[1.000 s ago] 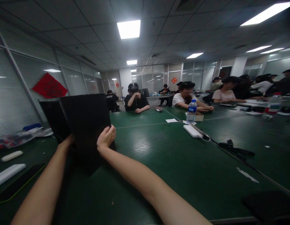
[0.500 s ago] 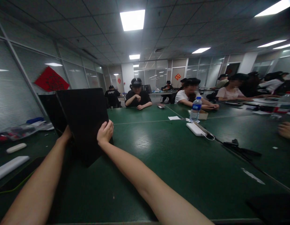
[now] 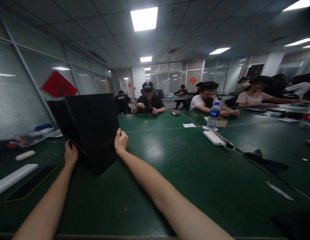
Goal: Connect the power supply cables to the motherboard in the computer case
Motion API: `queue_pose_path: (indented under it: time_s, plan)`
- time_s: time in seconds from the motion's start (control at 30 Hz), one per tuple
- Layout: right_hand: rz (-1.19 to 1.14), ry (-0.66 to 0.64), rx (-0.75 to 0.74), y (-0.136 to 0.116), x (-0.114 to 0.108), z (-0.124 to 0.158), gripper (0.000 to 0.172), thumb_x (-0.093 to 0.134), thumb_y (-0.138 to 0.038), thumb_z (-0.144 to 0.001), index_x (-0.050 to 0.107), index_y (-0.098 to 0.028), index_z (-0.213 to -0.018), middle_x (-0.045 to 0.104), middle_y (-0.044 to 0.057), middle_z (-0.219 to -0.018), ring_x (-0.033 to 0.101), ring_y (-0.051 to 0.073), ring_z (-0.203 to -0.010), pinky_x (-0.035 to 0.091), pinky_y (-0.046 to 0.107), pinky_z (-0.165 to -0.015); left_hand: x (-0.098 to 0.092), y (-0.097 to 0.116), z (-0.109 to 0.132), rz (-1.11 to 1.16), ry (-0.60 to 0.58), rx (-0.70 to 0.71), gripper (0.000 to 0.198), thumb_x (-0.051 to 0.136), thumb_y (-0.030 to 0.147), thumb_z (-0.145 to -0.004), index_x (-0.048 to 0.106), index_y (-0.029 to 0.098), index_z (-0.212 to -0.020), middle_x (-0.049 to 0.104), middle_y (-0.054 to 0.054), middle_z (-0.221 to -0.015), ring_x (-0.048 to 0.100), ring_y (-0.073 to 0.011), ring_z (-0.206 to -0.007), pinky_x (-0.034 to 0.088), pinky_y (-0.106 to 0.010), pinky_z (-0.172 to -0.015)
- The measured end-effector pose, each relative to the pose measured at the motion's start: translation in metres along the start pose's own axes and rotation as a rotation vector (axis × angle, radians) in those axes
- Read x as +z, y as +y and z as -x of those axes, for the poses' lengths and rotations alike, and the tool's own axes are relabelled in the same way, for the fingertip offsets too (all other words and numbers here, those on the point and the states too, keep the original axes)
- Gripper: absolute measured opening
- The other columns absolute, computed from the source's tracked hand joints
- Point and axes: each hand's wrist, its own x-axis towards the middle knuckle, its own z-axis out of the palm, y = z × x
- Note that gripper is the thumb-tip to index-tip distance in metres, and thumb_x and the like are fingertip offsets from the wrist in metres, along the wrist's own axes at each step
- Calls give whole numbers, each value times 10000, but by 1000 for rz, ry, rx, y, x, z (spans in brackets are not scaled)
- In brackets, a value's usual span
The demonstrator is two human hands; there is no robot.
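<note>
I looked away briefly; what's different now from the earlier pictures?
The left hand, earlier mostly hidden behind the black folder-like object, has come out leftward to its lower left edge. The person in black opposite has lowered one hand from the face. The right hand still holds the right edge; the blue-capped bottle stayed put.

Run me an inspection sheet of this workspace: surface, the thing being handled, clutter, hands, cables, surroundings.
Surface: green table, glossy, with seam lines.
Job's things: black two-panel object, panels at an angle.
Clutter: capped bottle, white block, white bar, green-edged dark strip.
Hands: right hand grips the right panel's outer edge; left hand meets the left panel's lower edge, grip unclear.
Cables: white cable beside the white block.
Surroundings: seated people, red diamond decoration, lit ceiling lights.
</note>
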Motion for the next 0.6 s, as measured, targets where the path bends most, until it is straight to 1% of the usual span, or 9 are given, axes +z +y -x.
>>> queue_pose_path:
  time_s: [0.03,0.1,0.2,0.27,0.37,0.4,0.47,0.53,0.6]
  plan:
    - [22,-18,-9,3,-3,-3,529,273,-540,-1036,614,-219,-789,701,88,-843,642,244,-795,414,311,-710,1,-2,2,22,-28,-42,530,260,384,-1010,357,103,-1448,519,-182,-1445,494,-349,-1328,438,-514,-1068]
    - [71,-65,-36,7,-8,-8,569,266,-566,-1029,617,-216,-751,681,81,-760,618,234,-720,384,298,-660,2,-1,2,51,-29,-119,579,217,431,-1017,389,72,-1437,483,-209,-1479,483,-362,-1345,408,-513,-1102]
    - [134,-120,-100,9,-15,-16,637,205,-570,-1036,633,-207,-736,666,85,-728,588,226,-669,348,294,-630,3,4,1,66,-17,-116,615,189,447,-1024,343,67,-1481,464,-212,-1501,484,-358,-1349,403,-505,-1112]
    - [149,-141,-143,11,-17,-19,671,168,-569,-1040,654,-202,-759,664,90,-728,577,223,-658,336,293,-624,4,6,3,78,4,-110,603,195,415,-1030,282,63,-1513,427,-215,-1531,452,-339,-1382,378,-494,-1137]
    - [148,-154,-187,14,-18,-20,690,154,-563,-1045,676,-194,-787,659,92,-723,566,215,-646,326,286,-617,4,4,7,75,99,-19,583,225,336,-1028,206,56,-1540,268,-213,-1619,283,-287,-1495,272,-457,-1211]
    - [141,-155,-197,16,-18,-21,690,157,-560,-1046,679,-192,-785,656,92,-719,562,210,-640,324,283,-615,3,3,7,61,135,36,581,240,327,-1024,221,56,-1537,208,-210,-1640,219,-276,-1522,234,-447,-1228]
    - [121,-148,-219,19,-21,-21,685,167,-550,-1050,676,-189,-767,648,86,-703,552,199,-625,319,277,-611,3,-2,6,25,171,163,563,246,344,-1016,346,53,-1487,151,-209,-1654,152,-282,-1543,189,-438,-1245]
    - [102,-139,-242,23,-26,-22,679,178,-542,-1053,667,-189,-740,634,77,-676,539,189,-605,312,273,-605,3,-6,3,-5,150,253,563,218,371,-1007,496,52,-1378,195,-219,-1637,183,-305,-1534,190,-432,-1247]
    - [91,-127,-266,28,-34,-23,674,187,-539,-1053,649,-192,-704,609,64,-641,518,181,-580,301,274,-597,4,-8,0,-22,117,302,569,187,374,-994,576,71,-1277,289,-218,-1598,268,-311,-1502,230,-430,-1236]
